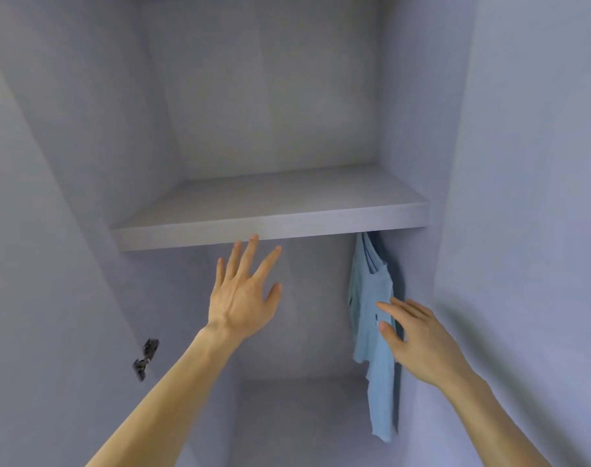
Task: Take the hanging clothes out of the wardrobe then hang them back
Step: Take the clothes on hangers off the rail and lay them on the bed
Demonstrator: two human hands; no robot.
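The pale grey wardrobe stands open, its wide shelf bare on top, and below it the rest of the hanging space shows nothing. The only clothing in view is a light blue garment hanging under the shelf's far right end, against the side wall, so it either awaits removal or is already rehung; which cannot be told. The left hand is spread flat and empty just under the shelf edge, the right hand reaches with loose straight fingers at the fabric, gripping nothing, and a small dark hinge sits on the left panel.
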